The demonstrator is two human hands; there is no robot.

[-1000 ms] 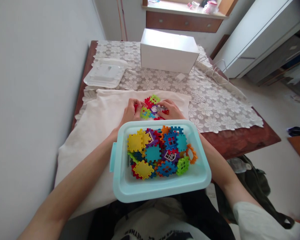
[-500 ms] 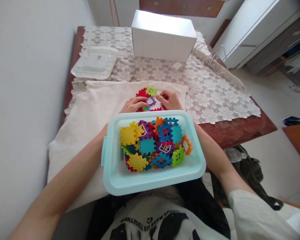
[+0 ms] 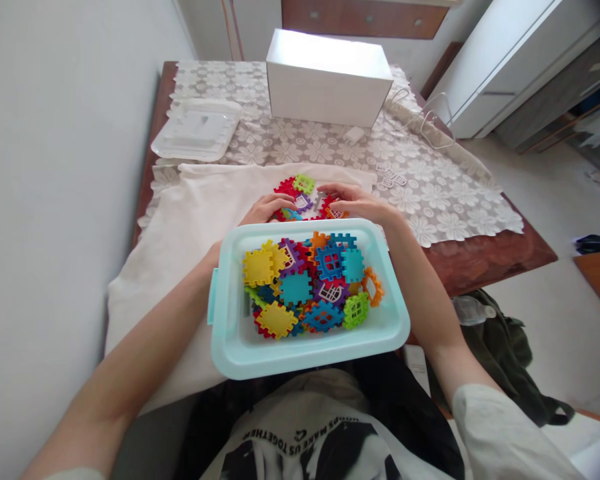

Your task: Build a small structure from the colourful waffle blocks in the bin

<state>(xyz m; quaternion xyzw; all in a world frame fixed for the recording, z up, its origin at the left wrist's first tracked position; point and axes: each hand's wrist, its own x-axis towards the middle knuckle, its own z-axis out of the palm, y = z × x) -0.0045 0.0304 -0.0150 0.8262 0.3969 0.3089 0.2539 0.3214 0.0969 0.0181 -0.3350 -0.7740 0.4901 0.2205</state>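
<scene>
Just beyond the pale-blue tub, my left hand grips the left side of a group of notched plastic building tiles, in red, lime green, purple and blue. Its lower part is hidden by the tub rim. My right hand hovers at the right side, thumb and fingers apart, around a red tile and an orange window tile. A grey piece lies between the hands. In front of my body, the tub holds many more tiles, such as a yellow square and a blue window tile.
A white cloth covers the near table over a floral lace tablecloth. Farther back are a white box, a translucent lid and a small white adapter. White window pieces lie to the right.
My right hand has opened its fingers and shifted slightly right, uncovering the grey piece and the orange window tile. My left hand stays on the tiles. The view has tilted slightly.
</scene>
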